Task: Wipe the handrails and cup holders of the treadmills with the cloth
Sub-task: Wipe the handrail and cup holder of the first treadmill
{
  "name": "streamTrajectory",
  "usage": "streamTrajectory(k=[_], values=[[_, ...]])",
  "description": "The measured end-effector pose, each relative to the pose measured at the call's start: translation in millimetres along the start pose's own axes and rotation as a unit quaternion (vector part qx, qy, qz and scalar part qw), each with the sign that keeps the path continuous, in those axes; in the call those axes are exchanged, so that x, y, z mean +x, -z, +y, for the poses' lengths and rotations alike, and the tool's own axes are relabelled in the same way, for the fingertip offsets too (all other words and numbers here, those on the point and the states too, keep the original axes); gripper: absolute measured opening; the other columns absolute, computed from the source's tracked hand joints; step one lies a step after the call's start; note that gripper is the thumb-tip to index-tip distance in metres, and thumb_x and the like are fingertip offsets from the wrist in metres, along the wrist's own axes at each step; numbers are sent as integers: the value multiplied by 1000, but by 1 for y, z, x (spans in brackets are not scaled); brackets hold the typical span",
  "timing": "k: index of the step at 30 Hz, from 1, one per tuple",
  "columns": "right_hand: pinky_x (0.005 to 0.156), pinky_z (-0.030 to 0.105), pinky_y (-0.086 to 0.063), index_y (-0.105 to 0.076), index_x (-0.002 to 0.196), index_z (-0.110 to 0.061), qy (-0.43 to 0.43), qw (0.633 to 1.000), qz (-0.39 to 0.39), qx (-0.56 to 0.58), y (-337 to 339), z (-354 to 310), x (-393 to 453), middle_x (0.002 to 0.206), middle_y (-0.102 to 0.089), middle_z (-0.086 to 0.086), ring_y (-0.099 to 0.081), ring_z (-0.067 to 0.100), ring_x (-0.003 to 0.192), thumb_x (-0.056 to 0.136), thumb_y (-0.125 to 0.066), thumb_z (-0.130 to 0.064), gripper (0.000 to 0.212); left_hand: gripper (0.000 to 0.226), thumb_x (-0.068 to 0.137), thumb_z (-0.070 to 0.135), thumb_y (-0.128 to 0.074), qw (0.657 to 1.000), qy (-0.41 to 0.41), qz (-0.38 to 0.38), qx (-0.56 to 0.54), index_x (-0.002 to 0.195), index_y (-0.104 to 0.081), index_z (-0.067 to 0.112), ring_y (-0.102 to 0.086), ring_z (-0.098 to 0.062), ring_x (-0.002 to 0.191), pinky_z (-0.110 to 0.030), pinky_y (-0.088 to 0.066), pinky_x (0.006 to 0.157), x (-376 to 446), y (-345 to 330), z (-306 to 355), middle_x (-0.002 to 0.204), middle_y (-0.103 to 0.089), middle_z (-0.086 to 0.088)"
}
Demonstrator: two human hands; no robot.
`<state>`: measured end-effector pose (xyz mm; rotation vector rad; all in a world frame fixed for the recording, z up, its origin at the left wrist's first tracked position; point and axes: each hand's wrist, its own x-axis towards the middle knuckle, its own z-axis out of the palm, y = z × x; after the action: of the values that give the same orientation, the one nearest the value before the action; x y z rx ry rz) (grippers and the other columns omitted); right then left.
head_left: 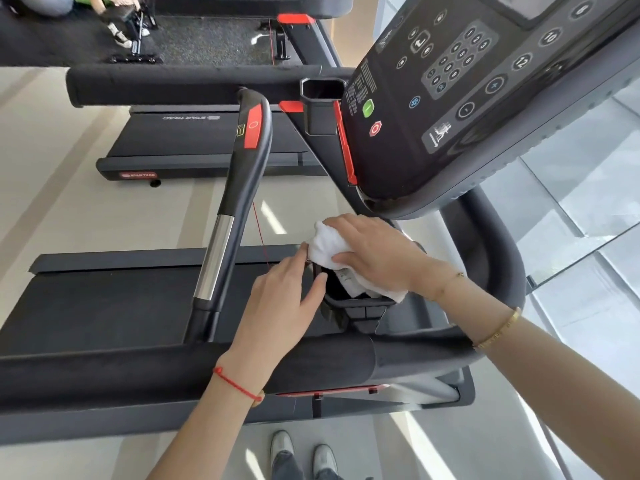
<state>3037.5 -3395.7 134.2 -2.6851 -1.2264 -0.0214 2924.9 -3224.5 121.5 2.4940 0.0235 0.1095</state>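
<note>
Black and grey treadmill (104,306) framing fills most of the scene, seen from above by a person standing at its side, with a second machine (207,140) parked beyond it across pale flooring (52,202). A dark console (467,98) carrying a number keypad, a green button and a red stop button is tilted across the upper right. A padded side handrail (173,368) is crossed by both forearms in the foreground, and a centre handlebar (239,188) with a chrome grip section and a red panel is seen to the left of the hands. Below the console, a black cup holder (349,296) is being attended to. A white cloth (329,247) is bunched under the right hand (377,251), which is closed down over it, palm pressing it onto the far rim of the cup holder while a loose tail of the fabric is draped into the pocket. The left hand (287,292) is held partly open just beside the cloth, fingers extended to the holder's left rim and touching the fabric's edge. A red string bracelet (235,382) is worn on the left wrist, a gold bangle (498,329) on the right forearm. Grey shoes (301,452) are visible at the bottom edge.
</note>
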Motion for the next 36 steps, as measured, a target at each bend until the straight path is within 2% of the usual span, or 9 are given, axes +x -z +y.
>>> streamTrajectory(k=[2, 4, 12, 17, 20, 24, 30, 33, 36], values=[[96, 34, -35, -36, 141, -15, -41, 999, 3, 33, 3, 16, -16, 134, -48, 5, -48, 26, 118, 96, -51, -30, 50, 55, 100, 44, -40, 1000, -6, 0, -6, 149, -32, 21, -54, -18, 117, -38, -44, 102, -1, 1, 0, 129, -57, 2], [97, 35, -37, -34, 142, -14, -82, 994, -8, 76, 8, 26, -30, 135, -45, 6, -46, 27, 122, 97, -50, -29, 50, 52, 101, 42, -39, 1000, -20, -1, -13, 149, -32, 25, -55, -16, 110, -37, -44, 100, 0, 1, 1, 121, -58, 4], [89, 30, -34, -41, 138, -18, 15, 999, 7, -39, 0, 2, 5, 125, -50, 2, -50, 24, 107, 94, -54, -21, 46, 43, 101, 39, -40, 999, -38, 1, -12, 141, -41, 23, -56, -14, 87, -36, -48, 87, 1, 0, 1, 99, -58, 5], [102, 35, -33, -35, 145, -17, -131, 980, 35, 147, 1, 2, -24, 138, -43, 9, -42, 30, 124, 94, -56, -13, 56, 46, 101, 39, -40, 999, -40, 1, -20, 145, -37, 26, -57, -15, 95, -38, -47, 92, 1, -1, -1, 107, -60, 4], [83, 28, -32, -24, 148, -19, -245, 941, 48, 228, -1, -8, -44, 136, -39, 13, -46, 27, 112, 96, -53, -16, 60, 48, 101, 40, -39, 999, -36, -4, -23, 146, -37, 25, -58, -15, 98, -39, -47, 95, 1, -1, -1, 112, -60, 4], [59, 22, -29, -32, 137, -8, -322, 919, 55, 220, -7, -18, -68, 120, -49, 10, -49, 13, 81, 97, -48, -23, 45, 47, 101, 39, -39, 999, -41, -7, -26, 146, -37, 26, -58, -14, 96, -41, -49, 93, 1, -2, 0, 111, -60, 5], [72, 27, -30, -34, 133, -4, -312, 929, 26, 198, 4, -12, -35, 121, -45, 15, -51, 30, 99, 96, -47, -9, 40, 51, 101, 40, -37, 999, -37, -11, -13, 149, -33, 25, -59, -15, 97, -39, -49, 93, 2, -1, 2, 115, -59, 4], [65, 25, -25, -29, 139, -7, -302, 930, 32, 206, 2, -12, -40, 116, -43, 10, -43, 23, 88, 95, -47, -8, 47, 51, 101, 41, -37, 999, -34, -11, -12, 149, -33, 25, -58, -16, 99, -40, -49, 93, 2, -1, 2, 116, -59, 5], [59, 26, -27, -38, 122, -6, -318, 922, 9, 223, 4, -12, -61, 105, -46, 4, -46, 21, 84, 97, -50, -18, 30, 50, 101, 40, -37, 999, -36, -10, -17, 148, -34, 26, -58, -15, 100, -40, -49, 94, 2, -1, 1, 115, -58, 6]])
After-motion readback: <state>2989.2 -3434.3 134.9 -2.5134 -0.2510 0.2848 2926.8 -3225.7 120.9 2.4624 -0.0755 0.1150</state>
